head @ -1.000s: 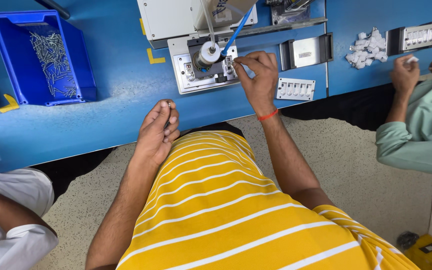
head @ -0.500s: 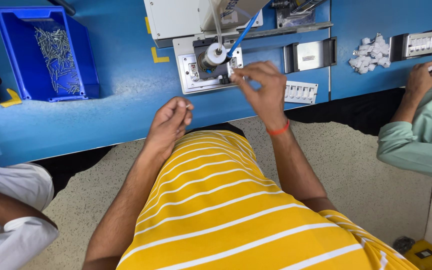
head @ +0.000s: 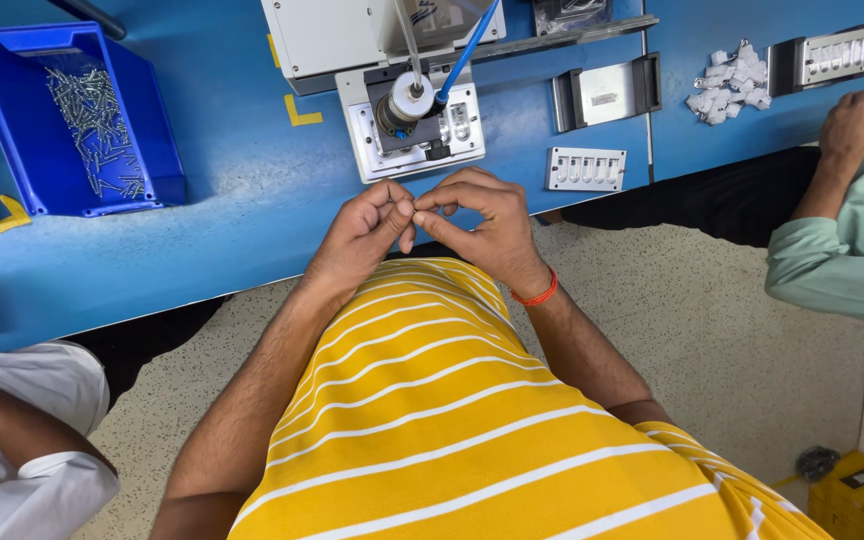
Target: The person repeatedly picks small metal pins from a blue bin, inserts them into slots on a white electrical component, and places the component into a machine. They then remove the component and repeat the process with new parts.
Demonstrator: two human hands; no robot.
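My left hand [head: 360, 232] and my right hand [head: 485, 222] meet fingertip to fingertip over the near edge of the blue table [head: 242, 215], just above my yellow striped shirt. Both hands are pinched closed. Anything held between the fingertips is too small to see. Right behind them a white switch plate [head: 457, 128] lies in a fixture under a machine's round metal head [head: 404, 104], which has a blue hose [head: 464, 58] attached.
A blue bin [head: 12, 150] holding several small screws [head: 92, 125] stands at the left. A white switch module [head: 585, 168], a metal holder [head: 607, 92] and a pile of white parts [head: 727, 85] lie to the right. A co-worker's hand [head: 847, 125] works at far right; another person's white sleeve [head: 22, 480] is at lower left.
My right hand has drawn back from the fixture to the table edge. My left hand has risen to meet it, and their fingertips now touch.
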